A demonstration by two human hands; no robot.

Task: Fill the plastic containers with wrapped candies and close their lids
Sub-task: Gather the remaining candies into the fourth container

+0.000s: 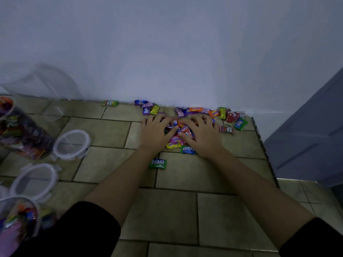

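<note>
A pile of wrapped candies (193,115) lies on the tiled counter against the white wall. My left hand (156,132) and my right hand (200,136) rest side by side on the pile, fingers spread and curled around candies between them. A green Relaxa candy (158,163) lies alone nearer to me. At the left stand two clear plastic containers holding candies, one far (20,130) and one near (16,219). Two round clear lids (71,143) (35,180) lie flat between them. An empty clear container (40,84) stands at the back left.
The tiled counter (185,210) ends at a right edge (267,154), beyond which a grey door (315,136) and lower floor show. A stray candy (109,103) lies by the wall to the left of the pile.
</note>
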